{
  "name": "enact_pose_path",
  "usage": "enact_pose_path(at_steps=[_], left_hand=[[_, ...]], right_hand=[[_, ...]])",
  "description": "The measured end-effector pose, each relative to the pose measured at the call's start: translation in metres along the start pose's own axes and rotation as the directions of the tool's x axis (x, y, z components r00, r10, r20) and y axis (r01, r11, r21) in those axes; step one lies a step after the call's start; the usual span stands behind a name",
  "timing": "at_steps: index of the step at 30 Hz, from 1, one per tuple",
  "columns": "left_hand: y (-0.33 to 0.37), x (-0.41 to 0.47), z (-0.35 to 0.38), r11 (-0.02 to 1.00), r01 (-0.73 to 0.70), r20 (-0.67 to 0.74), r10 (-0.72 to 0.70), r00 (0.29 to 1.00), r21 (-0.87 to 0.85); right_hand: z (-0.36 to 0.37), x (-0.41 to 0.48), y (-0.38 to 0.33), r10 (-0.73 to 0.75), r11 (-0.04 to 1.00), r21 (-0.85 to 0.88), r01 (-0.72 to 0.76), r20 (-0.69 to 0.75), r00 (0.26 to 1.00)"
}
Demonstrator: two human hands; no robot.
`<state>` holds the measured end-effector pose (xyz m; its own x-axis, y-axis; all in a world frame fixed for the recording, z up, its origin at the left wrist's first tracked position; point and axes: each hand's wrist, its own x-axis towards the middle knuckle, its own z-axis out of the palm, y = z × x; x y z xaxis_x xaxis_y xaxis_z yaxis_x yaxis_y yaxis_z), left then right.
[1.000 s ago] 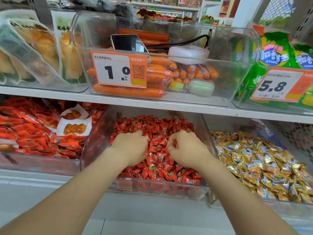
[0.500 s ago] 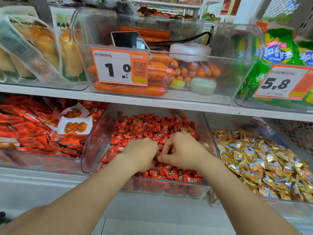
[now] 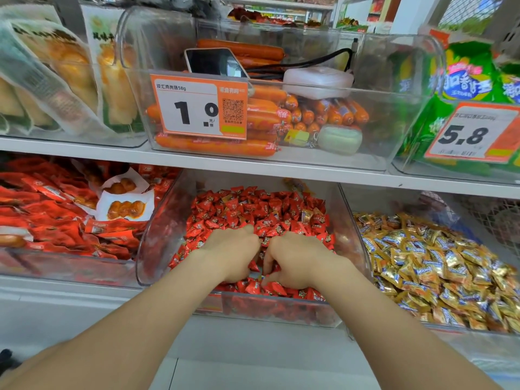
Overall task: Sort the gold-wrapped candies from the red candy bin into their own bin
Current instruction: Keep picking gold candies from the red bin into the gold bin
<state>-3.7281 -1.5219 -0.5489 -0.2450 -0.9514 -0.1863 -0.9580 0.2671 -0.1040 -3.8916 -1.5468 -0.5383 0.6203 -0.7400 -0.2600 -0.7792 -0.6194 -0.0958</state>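
A clear bin (image 3: 157, 249) on the lower shelf is heaped with red candies (image 3: 253, 209). One gold-wrapped candy (image 3: 306, 215) lies among them near the back right. Both my hands are dug into the front of the heap, side by side. My left hand (image 3: 230, 249) lies knuckles up with its fingertips buried. My right hand (image 3: 298, 257) curls its fingers and thumb down into the candies; what they touch is hidden. To the right stands the bin (image 3: 355, 220) of gold candies (image 3: 439, 263).
The shelf edge (image 3: 281, 170) runs just above the candy bins. On it a clear bin (image 3: 374, 153) holds orange sausages, a phone and small cases behind a price tag (image 3: 198, 106). Red snack packets (image 3: 56, 220) fill the bin at lower left.
Both hands have drawn together and moved toward the front of the red bin, digging deeper into the candies. The camera has shifted slightly.
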Motion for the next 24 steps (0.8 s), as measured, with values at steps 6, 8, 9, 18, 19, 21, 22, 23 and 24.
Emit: enact_pose_path(at_steps=[6,8,9,18,19,21,22,23,24], left_hand=[[-0.021,0.000,-0.003,0.959,-0.049,-0.041,0.039,0.998,-0.281],[-0.028,-0.003,-0.006,0.915,-0.044,-0.054,0.024,0.998,-0.401],[-0.031,-0.004,-0.006,0.900,-0.034,-0.045,0.015,0.999,-0.435],[-0.037,-0.013,-0.015,0.799,0.034,-0.081,-0.103,0.991,-0.601],[-0.039,-0.013,-0.016,0.801,0.048,-0.076,-0.116,0.990,-0.597],[-0.042,-0.014,-0.020,0.812,0.064,-0.065,-0.124,0.990,-0.580],[-0.042,-0.015,-0.021,0.814,0.069,-0.067,-0.131,0.989,-0.577],[-0.043,-0.015,-0.021,0.810,0.078,-0.069,-0.145,0.987,-0.581],[-0.044,-0.015,-0.021,0.799,0.087,-0.079,-0.165,0.983,-0.595]], right_hand=[[-0.002,0.000,-0.006,-0.017,0.998,-0.053,0.021,0.087,0.996],[-0.005,0.000,-0.006,-0.015,0.999,-0.035,0.019,0.098,0.995],[-0.005,0.001,-0.006,-0.007,1.000,-0.013,0.008,0.078,0.997],[-0.009,-0.008,0.007,0.098,0.931,0.362,-0.044,-0.134,0.986],[-0.012,-0.011,0.009,0.107,0.911,0.410,-0.041,-0.139,0.984],[-0.017,-0.018,0.012,0.112,0.891,0.452,-0.030,-0.157,0.981],[-0.020,-0.022,0.013,0.109,0.889,0.457,-0.022,-0.164,0.980],[-0.021,-0.026,0.014,0.102,0.892,0.451,-0.017,-0.165,0.981],[-0.023,-0.031,0.015,0.094,0.899,0.439,-0.011,-0.169,0.981]])
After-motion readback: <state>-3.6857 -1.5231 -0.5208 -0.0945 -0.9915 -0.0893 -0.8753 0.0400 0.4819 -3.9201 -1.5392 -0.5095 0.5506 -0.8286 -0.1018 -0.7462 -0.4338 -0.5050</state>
